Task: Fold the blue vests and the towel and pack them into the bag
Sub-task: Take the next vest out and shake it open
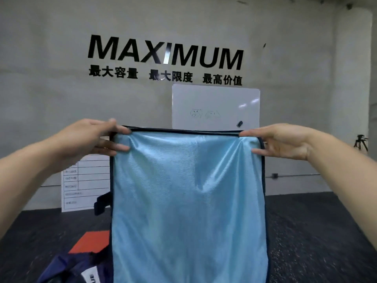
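- Left hand [98, 137] is pinching the blue vest [189, 201] at its top left corner.
- Right hand [283, 140] is pinching its top right corner.
- Vest is hanging upright before the whiteboard [216, 105].

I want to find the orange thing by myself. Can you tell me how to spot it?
Start at the big light blue cloth that both hands hold up in the middle. Look down past its lower left edge to the dark floor. The flat orange piece lies there, just above the navy fabric; nothing else nearby is that bright.
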A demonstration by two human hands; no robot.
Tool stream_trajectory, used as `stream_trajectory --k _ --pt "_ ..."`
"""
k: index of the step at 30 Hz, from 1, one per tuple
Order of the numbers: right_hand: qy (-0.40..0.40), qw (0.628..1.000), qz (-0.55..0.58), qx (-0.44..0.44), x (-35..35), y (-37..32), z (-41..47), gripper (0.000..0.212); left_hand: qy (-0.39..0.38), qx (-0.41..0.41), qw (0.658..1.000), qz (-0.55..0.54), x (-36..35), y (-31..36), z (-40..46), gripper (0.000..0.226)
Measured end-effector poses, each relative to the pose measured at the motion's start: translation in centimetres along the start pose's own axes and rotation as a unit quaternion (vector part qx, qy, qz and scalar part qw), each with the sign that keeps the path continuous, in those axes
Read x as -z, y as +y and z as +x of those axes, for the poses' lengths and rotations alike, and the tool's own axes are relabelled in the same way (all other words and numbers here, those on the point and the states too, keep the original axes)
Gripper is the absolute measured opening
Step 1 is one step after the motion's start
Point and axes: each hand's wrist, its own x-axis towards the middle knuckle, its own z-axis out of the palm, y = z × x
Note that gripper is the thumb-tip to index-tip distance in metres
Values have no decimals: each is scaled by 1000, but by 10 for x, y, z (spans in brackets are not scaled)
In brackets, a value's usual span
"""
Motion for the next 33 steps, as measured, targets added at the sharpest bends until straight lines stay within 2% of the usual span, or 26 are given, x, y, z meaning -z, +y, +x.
stream_trajectory --k 2,5,9,14,21,28,33 --pt "0 999 23 -21 -4 18 20 41 7 37 999 -6 -14 -23 19 64" --pt "15 998 35 -42 -8 49 59 49 26 84 996 -29 -33 -60 48 72" --pt "56 995 56 -60 -17 103 121 41 46 143 988 -22 -50 -126 92 79" --pt "121 988 59 -74 -24 168 197 36 58 168 984 -21 -74 -198 139 84" --pt "151 986 -73 18 -41 181 256 30 62 132 989 3 -74 -236 197 73" --pt "196 966 -37 168 -33 163 258 30 82 19 995 -48 -58 -223 223 74" --pt "156 967 -38 196 -22 191 222 20 57 3 997 -60 -64 -236 173 70"
